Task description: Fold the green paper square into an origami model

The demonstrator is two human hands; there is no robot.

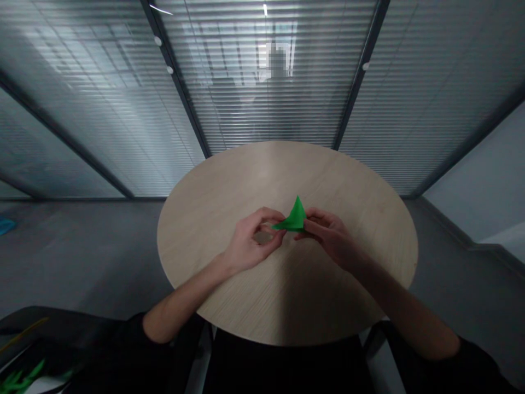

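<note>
A small green folded piece [296, 218], paper by its look, is held above the middle of the round table, one pointed corner standing up. My left hand [256, 235] pinches its left tip between thumb and fingers, with a gap showing inside the curl of the fingers. On the other side, my right hand [328, 232] grips the right edge, its thumb and fingers pressed on the piece. The fingertips of both hands are close to each other, with the green piece between them.
The round wooden table [229, 186] stands before glass partitions with blinds [246, 120]. Green items [24, 378] lie at the lower left, beside a dark chair or bag. A blue object [6, 225] is on the floor at the far left.
</note>
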